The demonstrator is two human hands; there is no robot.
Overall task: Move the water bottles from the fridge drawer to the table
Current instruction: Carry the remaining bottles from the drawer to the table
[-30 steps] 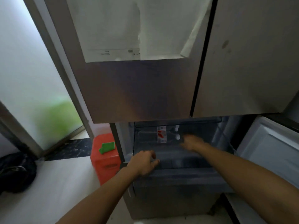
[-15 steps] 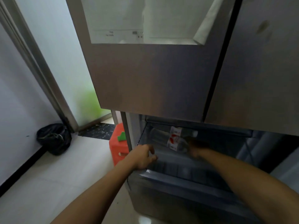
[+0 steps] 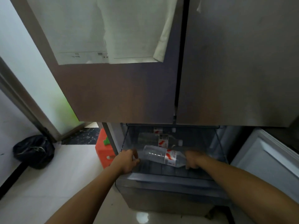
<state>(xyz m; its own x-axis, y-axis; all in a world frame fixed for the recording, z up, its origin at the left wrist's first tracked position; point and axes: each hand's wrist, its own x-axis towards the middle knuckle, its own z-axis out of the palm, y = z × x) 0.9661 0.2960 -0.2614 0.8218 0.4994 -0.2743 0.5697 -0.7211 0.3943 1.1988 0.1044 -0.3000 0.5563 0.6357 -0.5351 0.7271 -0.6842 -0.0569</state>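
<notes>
The fridge drawer (image 3: 169, 180) stands pulled out below the two closed upper doors. My right hand (image 3: 193, 160) is shut on the neck end of a clear water bottle (image 3: 160, 156) with a red and white label, held on its side above the drawer's front. Two more water bottles (image 3: 161, 139) lie on their sides farther back in the drawer. My left hand (image 3: 127, 161) grips the drawer's left front corner, just left of the held bottle's base.
An orange stool (image 3: 103, 152) with a green item on it stands left of the fridge. A black bag (image 3: 34, 151) lies on the floor by the wall. A white open door panel (image 3: 265, 160) stands at the right. The table is out of view.
My right hand reached into the drawer, closed on one bottle and has drawn it toward the front. My left hand stayed on the drawer's corner. My head moved closer.
</notes>
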